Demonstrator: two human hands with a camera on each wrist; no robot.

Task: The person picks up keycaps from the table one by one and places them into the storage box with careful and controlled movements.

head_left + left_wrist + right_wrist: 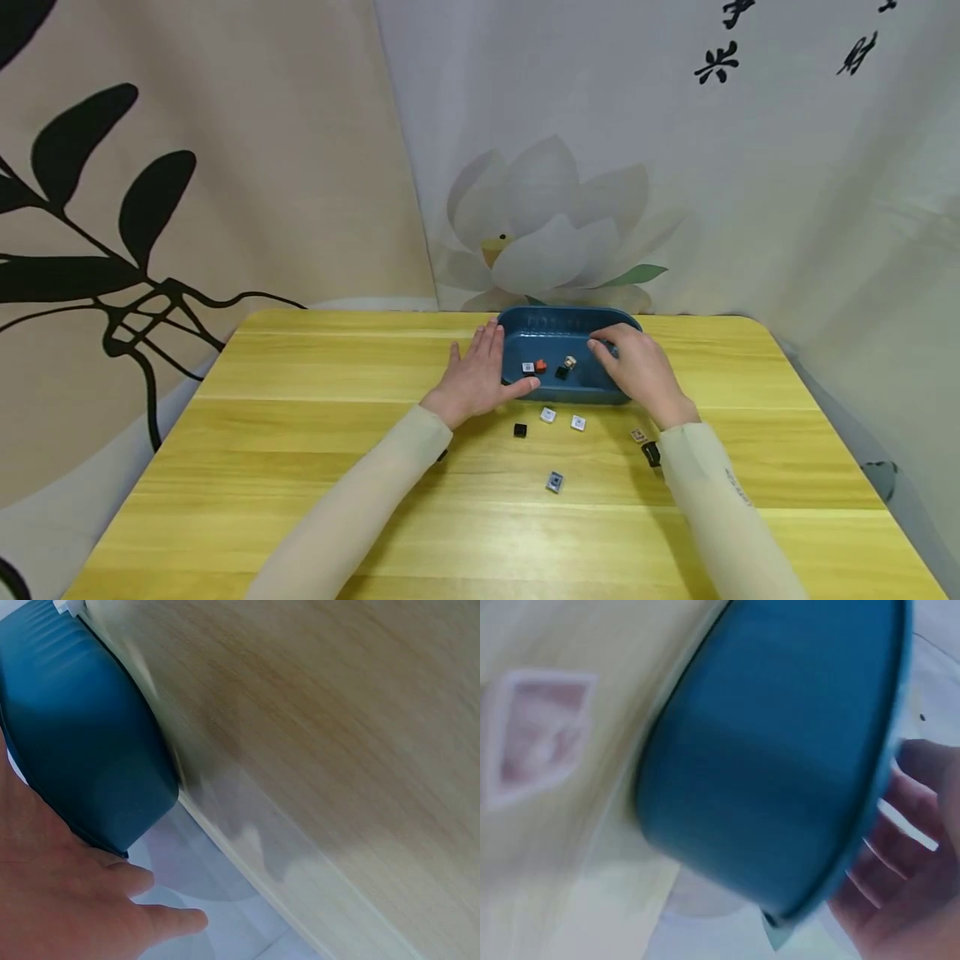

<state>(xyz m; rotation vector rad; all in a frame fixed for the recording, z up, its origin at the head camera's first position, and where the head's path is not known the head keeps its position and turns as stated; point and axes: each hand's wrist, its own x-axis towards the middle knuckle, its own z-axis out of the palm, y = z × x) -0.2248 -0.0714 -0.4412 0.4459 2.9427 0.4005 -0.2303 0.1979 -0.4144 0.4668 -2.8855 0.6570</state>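
A blue rectangular tray [555,397] stands near the far edge of the table. My left hand [476,377] rests on its left end with fingers straight, thumb along the near rim. The right hand [637,367] is over the tray's right end, fingers bent loosely and reaching past the rim; nothing shows between fingertips and thumb. Inside the tray lie several small pieces that look like keycaps, among them a white keycap [528,367], an orange one [541,366] and a black one [562,372]. The right wrist view shows the tray's outer wall [765,750] beside that hand.
In front of the tray lie two white keycaps [578,423], a black keycap [521,430] and a grey one [554,482]. By the right sleeve are a beige keycap [638,435] and a larger black piece [651,454]. A printed curtain [315,167] hangs behind the table.
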